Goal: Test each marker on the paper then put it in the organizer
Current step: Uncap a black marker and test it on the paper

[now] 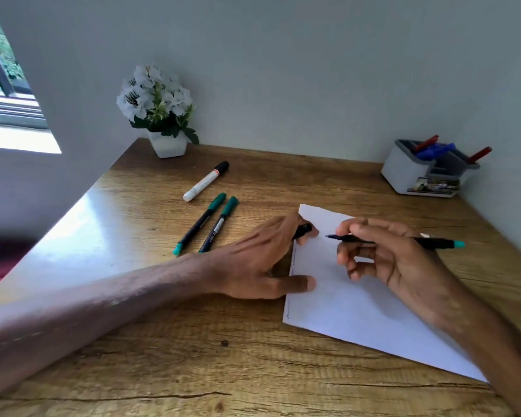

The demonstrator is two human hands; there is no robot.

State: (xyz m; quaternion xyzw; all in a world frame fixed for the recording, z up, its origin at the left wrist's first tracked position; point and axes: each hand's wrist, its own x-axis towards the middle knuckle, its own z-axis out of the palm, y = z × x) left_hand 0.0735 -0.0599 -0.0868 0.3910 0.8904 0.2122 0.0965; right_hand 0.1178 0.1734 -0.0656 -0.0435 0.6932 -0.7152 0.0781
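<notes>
Right hand (pixel 382 254) pinching uncapped black teal-ended marker (pixel 403 240) over white paper sheet (pixel 358 302), left hand (pixel 253 260) pinning paper, clutching dark cap (pixel 303 230); grey organizer (pixel 409 173) far right; smudging risk if nib drags.

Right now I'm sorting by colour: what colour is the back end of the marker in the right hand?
Teal, on the marker; head view.

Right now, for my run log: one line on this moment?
right hand: uncapped green-ended black marker, tip over white paper sheet | left hand: black cap, steadying paper
</notes>
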